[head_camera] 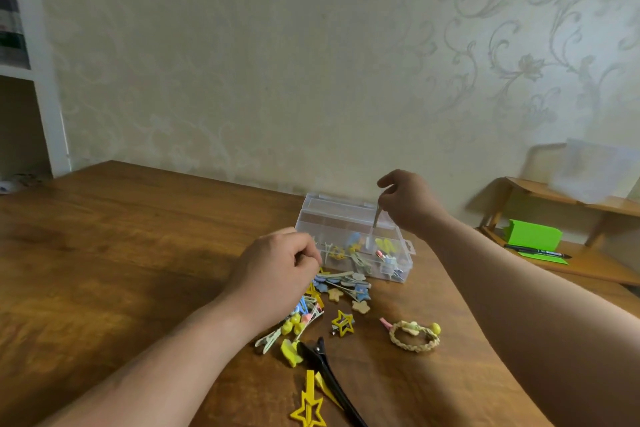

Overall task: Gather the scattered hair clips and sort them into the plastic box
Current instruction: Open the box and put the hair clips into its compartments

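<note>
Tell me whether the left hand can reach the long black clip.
Probably yes: the black clip lies uncovered on the table beside the left forearm. The left hand, curled at the pile of clips, would only need drawing back.

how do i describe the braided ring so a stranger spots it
On the wooden table, find the clear plastic box. Nearer the camera, right of the clip pile, lies the braided ring: the only woven straw-coloured loop there.
</note>
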Available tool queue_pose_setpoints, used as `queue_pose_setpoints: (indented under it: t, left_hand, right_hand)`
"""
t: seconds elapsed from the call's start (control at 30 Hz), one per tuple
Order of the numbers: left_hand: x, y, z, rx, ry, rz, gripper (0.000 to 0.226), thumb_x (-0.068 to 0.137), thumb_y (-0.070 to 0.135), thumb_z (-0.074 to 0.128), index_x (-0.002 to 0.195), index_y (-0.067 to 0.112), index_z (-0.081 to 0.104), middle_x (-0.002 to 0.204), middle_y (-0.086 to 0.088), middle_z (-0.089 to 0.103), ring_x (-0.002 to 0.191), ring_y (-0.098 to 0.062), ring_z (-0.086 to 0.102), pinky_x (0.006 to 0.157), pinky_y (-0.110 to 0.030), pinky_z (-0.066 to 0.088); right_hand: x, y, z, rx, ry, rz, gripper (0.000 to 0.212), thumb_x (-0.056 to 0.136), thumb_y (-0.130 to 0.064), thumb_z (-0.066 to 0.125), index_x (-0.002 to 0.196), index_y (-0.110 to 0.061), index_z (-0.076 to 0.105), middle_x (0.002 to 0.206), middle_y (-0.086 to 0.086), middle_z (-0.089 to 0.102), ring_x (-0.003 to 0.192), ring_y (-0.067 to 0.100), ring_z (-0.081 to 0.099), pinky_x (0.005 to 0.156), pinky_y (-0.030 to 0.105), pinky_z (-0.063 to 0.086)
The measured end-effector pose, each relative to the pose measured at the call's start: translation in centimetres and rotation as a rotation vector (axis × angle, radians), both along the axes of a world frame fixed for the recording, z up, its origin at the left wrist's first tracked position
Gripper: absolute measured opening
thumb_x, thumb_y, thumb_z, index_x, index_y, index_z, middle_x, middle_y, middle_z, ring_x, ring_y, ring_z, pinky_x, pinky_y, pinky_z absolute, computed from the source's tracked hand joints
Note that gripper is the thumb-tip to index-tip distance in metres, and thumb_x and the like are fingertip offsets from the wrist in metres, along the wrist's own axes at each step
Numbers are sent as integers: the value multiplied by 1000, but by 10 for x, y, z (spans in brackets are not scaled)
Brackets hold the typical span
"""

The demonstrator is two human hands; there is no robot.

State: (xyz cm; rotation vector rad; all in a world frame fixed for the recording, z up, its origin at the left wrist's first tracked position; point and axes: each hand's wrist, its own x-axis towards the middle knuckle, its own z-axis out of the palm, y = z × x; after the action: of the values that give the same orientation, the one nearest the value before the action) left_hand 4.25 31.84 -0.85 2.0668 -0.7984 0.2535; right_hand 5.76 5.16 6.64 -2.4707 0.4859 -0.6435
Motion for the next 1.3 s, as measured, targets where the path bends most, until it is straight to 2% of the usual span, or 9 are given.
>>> queue_pose_setpoints:
  t: [0.1,0.23,0.37,0.57,0.77,0.87,1.0,1.17,1.3]
  left_hand:
    - [0,-1,0,10,-24,-10,28,97,12,59,80,27,76,84,13,65,70,3,58,53,-13,37]
    - [1,1,1,14,-43,-9,27,97,12,59,82,25,77,83,13,64,71,6,57,54,-12,37]
    - [1,2,2,30,-58,-2,26,98,14,58,83,25,77,86,14,65,71,7,56,53,-12,32]
    - [2,4,3,36,-50,7,27,98,13,58,83,25,77,88,15,66,73,7,57,55,-12,33]
    - [2,4,2,45,-40,11,28,98,13,57,83,27,77,87,17,65,73,10,57,53,-11,33]
    - [0,4,3,43,-33,14,26,99,13,58,85,27,76,86,17,66,72,9,58,53,-12,35]
    - [-2,3,2,39,7,13,25,100,15,58,91,29,76,93,18,70,67,5,59,53,-16,37]
    - [-1,2,-1,28,60,40,25,100,15,59,92,31,77,69,33,62,55,1,54,54,-26,36]
    - [2,3,-2,19,57,60,29,101,14,59,90,34,76,63,19,63,48,-5,49,46,-21,34]
  right_hand:
    - [17,0,-4,-86,78,8,37,90,-4,60,124,-18,69,105,3,72,90,22,68,67,28,51]
    - [30,5,-15,-174,217,65,35,87,-1,68,116,-19,73,109,5,73,96,23,69,80,32,57]
    - [34,6,-20,-212,286,64,32,85,2,67,107,-19,76,93,-1,70,90,22,68,74,26,51]
    - [27,8,-21,-212,238,58,27,93,-1,63,110,-15,78,104,4,73,92,23,71,80,30,57]
    - [-30,22,-3,-62,-2,116,20,98,-14,63,112,-22,75,96,-6,76,82,15,74,62,26,53]
    - [-81,27,-7,-10,-5,199,14,100,-22,67,111,-29,73,93,-10,76,78,6,73,61,20,51]
    - [-130,17,-22,-65,170,240,10,97,-26,73,101,-35,74,83,-11,76,71,0,70,65,22,50]
    - [-156,-1,-19,-130,577,295,29,94,-15,69,104,-41,74,94,-14,75,82,0,70,76,23,57]
    - [-164,-10,-13,-154,713,329,33,92,-16,71,113,-42,71,108,-15,73,98,6,70,97,36,59]
